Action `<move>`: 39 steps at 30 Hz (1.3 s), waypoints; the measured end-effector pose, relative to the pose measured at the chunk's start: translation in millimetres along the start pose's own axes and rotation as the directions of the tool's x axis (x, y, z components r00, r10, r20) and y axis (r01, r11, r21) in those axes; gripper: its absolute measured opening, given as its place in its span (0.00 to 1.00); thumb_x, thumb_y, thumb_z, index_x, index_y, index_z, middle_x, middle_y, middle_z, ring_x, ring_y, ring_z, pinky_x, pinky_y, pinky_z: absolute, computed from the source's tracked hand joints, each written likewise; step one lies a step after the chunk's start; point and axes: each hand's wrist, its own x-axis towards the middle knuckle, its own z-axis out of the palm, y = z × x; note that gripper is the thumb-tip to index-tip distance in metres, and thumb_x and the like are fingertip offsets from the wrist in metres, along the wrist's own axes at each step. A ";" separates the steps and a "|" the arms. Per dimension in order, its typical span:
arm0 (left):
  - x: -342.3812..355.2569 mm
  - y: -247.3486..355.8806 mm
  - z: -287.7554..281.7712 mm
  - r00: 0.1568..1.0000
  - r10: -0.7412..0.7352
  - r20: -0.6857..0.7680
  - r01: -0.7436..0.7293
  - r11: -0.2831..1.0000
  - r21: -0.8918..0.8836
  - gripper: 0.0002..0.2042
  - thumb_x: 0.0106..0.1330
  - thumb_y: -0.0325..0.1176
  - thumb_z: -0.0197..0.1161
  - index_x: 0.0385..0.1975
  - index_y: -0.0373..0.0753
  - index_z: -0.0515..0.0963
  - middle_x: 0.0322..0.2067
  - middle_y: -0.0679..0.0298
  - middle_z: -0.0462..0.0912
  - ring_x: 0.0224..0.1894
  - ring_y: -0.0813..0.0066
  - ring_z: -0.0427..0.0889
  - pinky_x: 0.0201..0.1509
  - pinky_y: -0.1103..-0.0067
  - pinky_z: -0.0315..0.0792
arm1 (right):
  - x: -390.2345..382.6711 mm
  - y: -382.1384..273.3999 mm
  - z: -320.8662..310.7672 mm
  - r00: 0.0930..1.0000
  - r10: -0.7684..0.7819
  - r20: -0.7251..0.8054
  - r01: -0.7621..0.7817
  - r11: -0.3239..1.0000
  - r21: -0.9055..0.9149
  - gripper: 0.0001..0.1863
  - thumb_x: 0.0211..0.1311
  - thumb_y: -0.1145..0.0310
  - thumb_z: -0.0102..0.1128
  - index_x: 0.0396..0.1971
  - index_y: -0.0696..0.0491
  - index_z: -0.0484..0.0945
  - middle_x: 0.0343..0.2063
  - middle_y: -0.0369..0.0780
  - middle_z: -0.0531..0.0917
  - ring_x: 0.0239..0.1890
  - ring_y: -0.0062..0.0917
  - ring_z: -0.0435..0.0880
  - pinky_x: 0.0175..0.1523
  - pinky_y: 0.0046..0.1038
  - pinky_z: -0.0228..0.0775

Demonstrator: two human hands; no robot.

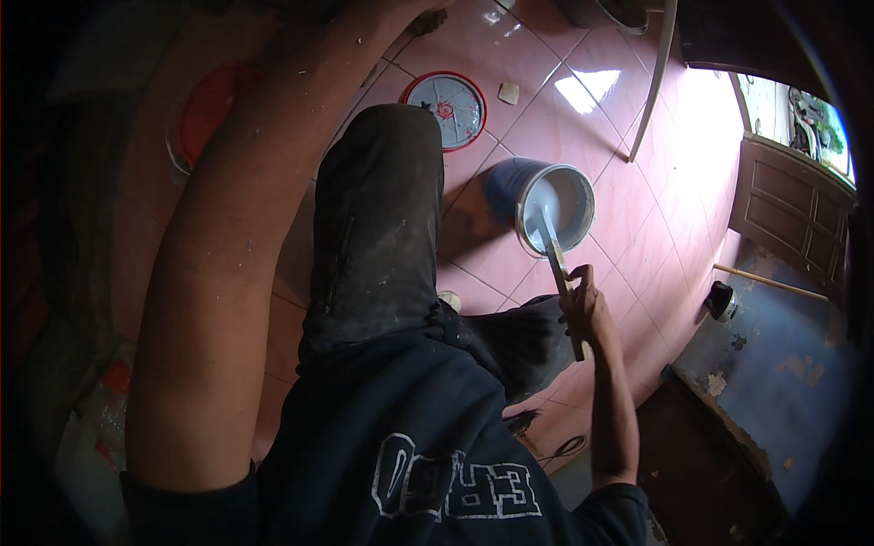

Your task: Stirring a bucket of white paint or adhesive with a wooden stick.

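Note:
My right hand [585, 311] is closed around a flat wooden stick [557, 262]. The stick's far end reaches into a paint bucket [511, 191] and is coated with pale paint. Light bluish-white paint [571, 202] lies inside the bucket, which appears tilted in this view. My left arm stretches up and forward to the top edge. Only a dark bit of my left hand [428, 22] shows there, and its fingers are too hidden to read. A red-rimmed round lid [460, 116], smeared grey, lies on the floor beyond my knee.
Pink tiles [637, 218] cover the floor. A small beige piece [509, 93] lies by the lid. A pale curved strip [657, 77] extends down from the top. To the left is a red round object [214, 109]. At right are a brown door [790, 205] and a worn blue surface [769, 364].

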 end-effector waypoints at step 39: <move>5.6 -4.1 29.2 0.996 0.023 -0.090 -0.024 1.000 -0.009 0.33 0.63 0.43 0.62 0.66 0.36 0.59 0.66 0.47 0.59 0.71 0.52 0.55 0.71 0.53 0.50 | 49.7 -69.0 -50.4 0.921 -0.381 -0.074 0.149 0.524 -0.839 0.14 0.65 0.61 0.55 0.26 0.56 0.80 0.19 0.49 0.81 0.24 0.42 0.84 0.30 0.42 0.75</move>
